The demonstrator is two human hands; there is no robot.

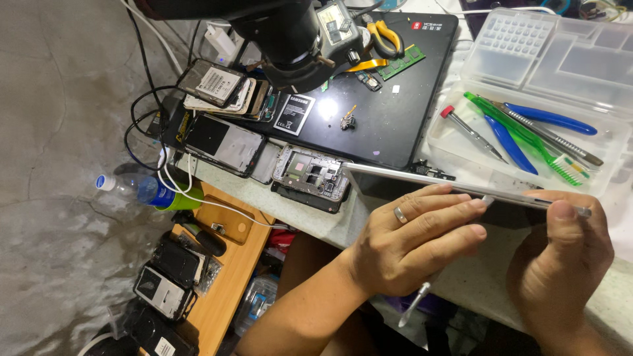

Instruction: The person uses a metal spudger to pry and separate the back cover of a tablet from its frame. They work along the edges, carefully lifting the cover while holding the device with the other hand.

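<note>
Gripping a thin tablet [422, 179] edge-on, left hand [409, 240], right hand [560, 247], cluttered pale workbench [316, 214], grey concrete floor [59, 99]

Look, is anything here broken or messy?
Yes. A phone frame lies opened on the bench edge, its insides showing, beside a stack of bare phone parts. Both hands, left hand and right hand, hold a thin silver device edge-on. A plastic bottle lies tipped on the floor.

Both forearms are bare with no sleeves in view, the left hand [412, 240] wears a plain silver band on its ring finger, and the right hand [564, 260] shows no ring, its short-trimmed thumbnail facing up.
</note>
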